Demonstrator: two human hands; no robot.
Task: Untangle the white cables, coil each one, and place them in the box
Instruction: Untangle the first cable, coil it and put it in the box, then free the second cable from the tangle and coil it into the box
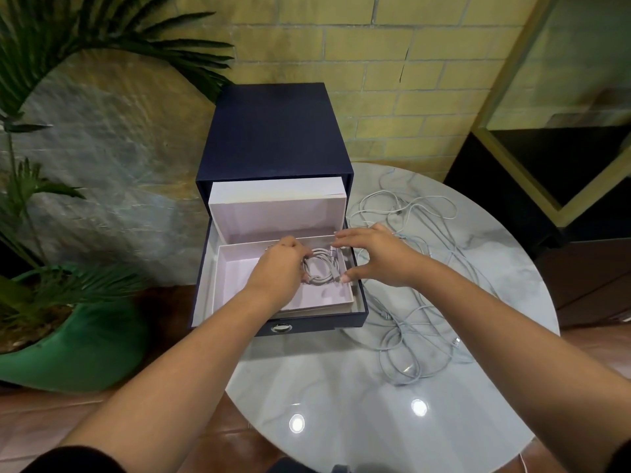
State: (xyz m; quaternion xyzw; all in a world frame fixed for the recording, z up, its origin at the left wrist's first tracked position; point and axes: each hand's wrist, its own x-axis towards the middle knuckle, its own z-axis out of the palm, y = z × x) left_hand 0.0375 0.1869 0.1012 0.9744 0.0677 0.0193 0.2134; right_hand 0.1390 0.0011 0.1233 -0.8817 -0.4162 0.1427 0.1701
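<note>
A dark blue drawer box point(273, 131) stands on the round marble table, its drawer pulled out toward me. Inside the drawer sits a white inner box point(239, 274) with its lid point(273, 213) raised. A coiled white cable point(322, 266) lies in the right half of that inner box. My left hand point(280, 268) has its fingers curled over the coil's left side. My right hand point(372, 254) hovers spread over the coil's right side, thumb tip near the coil's lower edge. A tangle of white cables point(409, 302) lies loose on the table, right of the box.
The marble table point(341, 387) has open surface in front of the box. A green pot point(78, 346) with a leafy plant stands at the left on the floor. A brick wall is behind; dark cabinets stand at the right.
</note>
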